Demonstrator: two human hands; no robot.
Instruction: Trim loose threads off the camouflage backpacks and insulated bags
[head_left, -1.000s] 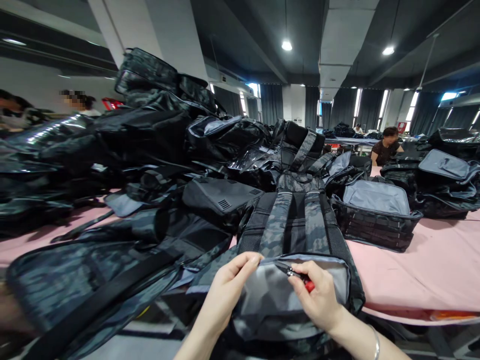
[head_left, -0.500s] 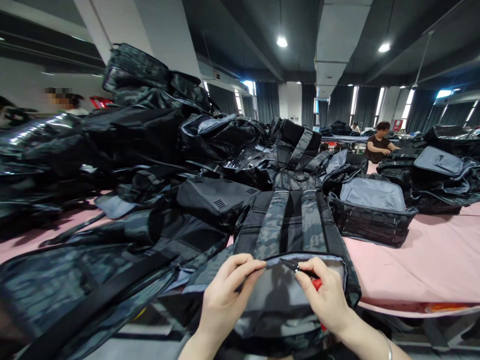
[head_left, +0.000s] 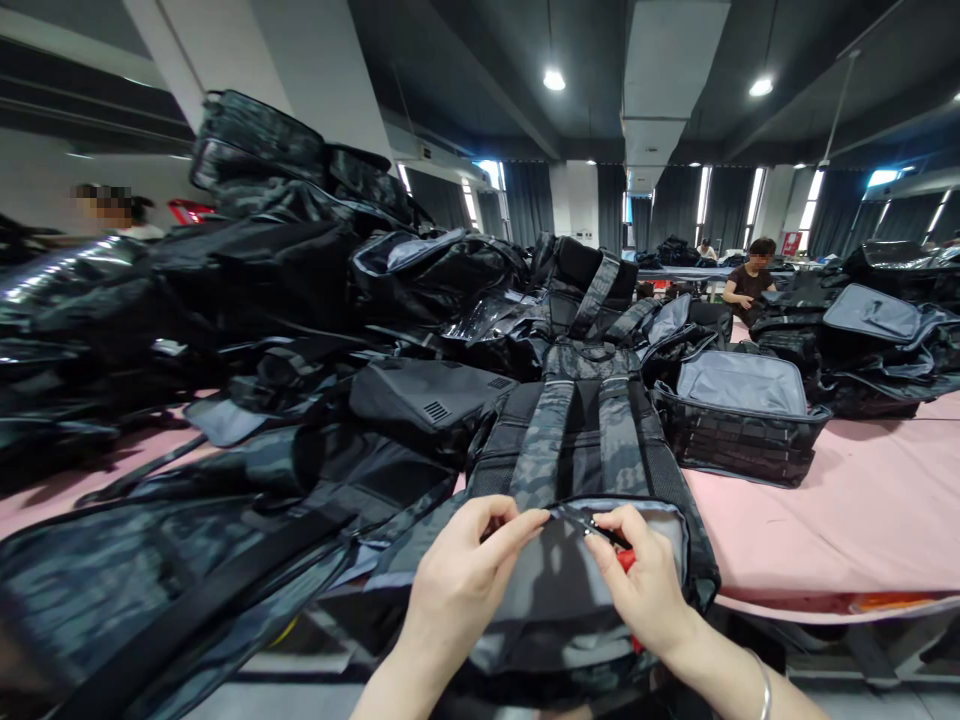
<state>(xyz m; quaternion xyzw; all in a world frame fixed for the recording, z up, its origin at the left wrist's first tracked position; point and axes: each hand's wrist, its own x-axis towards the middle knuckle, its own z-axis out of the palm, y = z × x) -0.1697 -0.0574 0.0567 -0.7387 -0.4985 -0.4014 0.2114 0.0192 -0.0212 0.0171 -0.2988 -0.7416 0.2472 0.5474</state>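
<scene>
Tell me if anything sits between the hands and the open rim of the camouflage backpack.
Nothing visible does. The left hand pinches the camouflage backpack at its grey-lined rim, and the right hand, holding a small red-handled tool, has the tool's tip at the same rim. Other bags lie off to the sides.

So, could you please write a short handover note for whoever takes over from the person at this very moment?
Left hand: pinching the grey lining edge at the open mouth of the camouflage backpack.
Right hand: gripping small red-handled snips, tips at that same edge.
The backpack lies straps up at the near edge of the pink table, with a pile of dark bags to the left and an open grey-lined bag behind right.
Done: mouth opened.
Left: whatever is being trimmed is too small to see.
</scene>
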